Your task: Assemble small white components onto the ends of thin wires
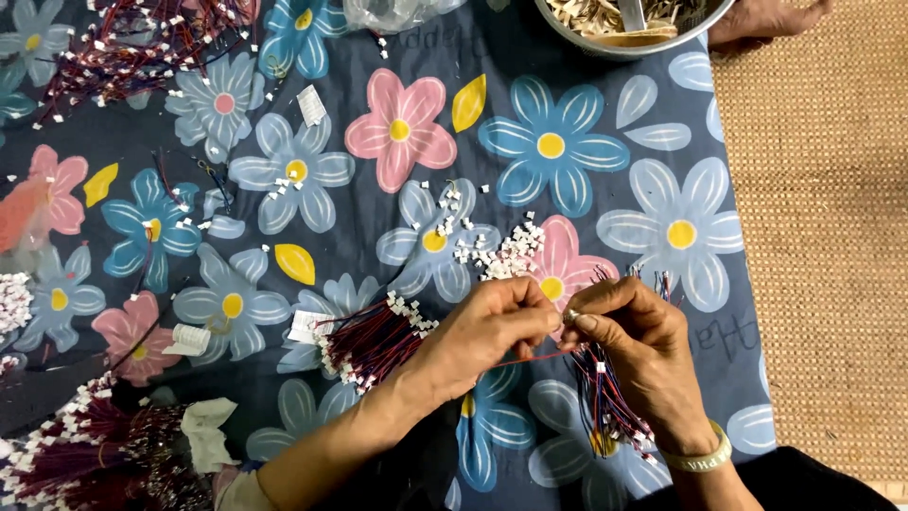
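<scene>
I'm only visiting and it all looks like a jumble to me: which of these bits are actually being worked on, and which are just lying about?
In hand:
left hand and right hand, fingertips meeting
red and blue wires in the right hand
white connectors piled nearby

Lying about:
metal bowl
finished wire bundle
paper label
woven mat

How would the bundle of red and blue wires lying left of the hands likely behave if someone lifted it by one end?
The wire bundle would probably droop, since its thin strands already splay. It looks light. The small white connectors at the tips might snag neighbouring strands.
</scene>
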